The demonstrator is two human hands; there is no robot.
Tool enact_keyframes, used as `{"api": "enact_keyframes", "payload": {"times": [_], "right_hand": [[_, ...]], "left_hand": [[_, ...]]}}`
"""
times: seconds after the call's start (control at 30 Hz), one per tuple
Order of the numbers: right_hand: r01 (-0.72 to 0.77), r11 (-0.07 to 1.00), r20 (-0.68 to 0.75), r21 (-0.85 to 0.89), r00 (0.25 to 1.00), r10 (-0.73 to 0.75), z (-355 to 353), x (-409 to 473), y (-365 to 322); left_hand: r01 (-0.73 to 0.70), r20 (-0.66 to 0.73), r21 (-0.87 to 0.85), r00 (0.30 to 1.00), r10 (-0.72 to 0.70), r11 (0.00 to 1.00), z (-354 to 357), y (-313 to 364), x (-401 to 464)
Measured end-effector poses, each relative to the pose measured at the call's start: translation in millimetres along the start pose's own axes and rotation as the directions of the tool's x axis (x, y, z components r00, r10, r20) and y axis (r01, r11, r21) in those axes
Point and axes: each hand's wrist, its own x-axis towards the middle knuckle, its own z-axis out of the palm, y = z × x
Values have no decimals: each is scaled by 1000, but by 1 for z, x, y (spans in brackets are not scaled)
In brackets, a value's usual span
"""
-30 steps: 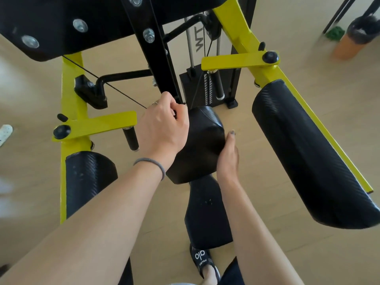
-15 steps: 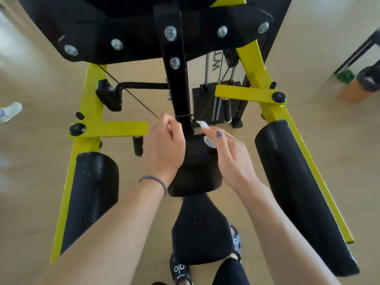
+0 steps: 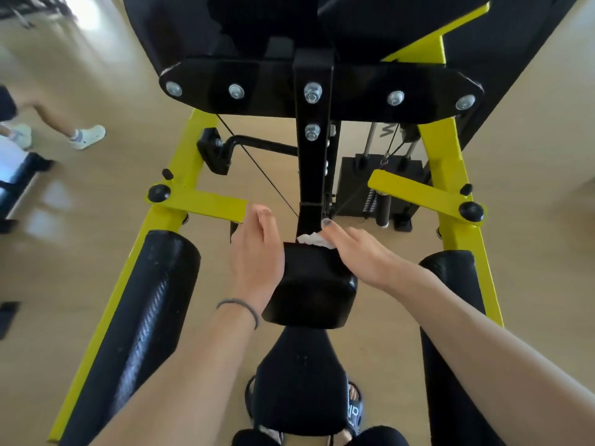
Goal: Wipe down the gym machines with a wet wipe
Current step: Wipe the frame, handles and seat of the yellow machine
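Wiping the black pad (image 3: 310, 284) on a yellow-framed machine (image 3: 154, 226).
Right hand (image 3: 357, 254) fingers are pressing a crumpled white wet wipe (image 3: 314, 238); left hand (image 3: 257, 249) fingers are lying together against the pad's side.

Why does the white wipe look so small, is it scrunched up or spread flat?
Scrunched up. The wet wipe shows only as a small crumpled wad under the right hand, on the black pad.

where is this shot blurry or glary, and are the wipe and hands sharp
Head view: the white wet wipe and right hand look slightly soft, the left hand fairly sharp; the person walking at left is motion-blurred; glare washes the beige floor top left; the wide lens bows the yellow frame.
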Motion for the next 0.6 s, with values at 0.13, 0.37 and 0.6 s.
{"api": "enact_keyframes", "payload": {"times": [0.13,0.37,0.6], "right_hand": [[37,996,16,-78,999,-35,4,0,-8],[22,960,140,-278,990,18,28,24,-58],[-107,983,32,-148,993,112,18,9,-51]], "left_hand": [[4,-14,-31,1000,-4,1000,-2,0,1],[-53,-66,-56,997,49,997,-1,-4,7],[-84,-15,-70,996,83,994,-1,-4,7]]}}
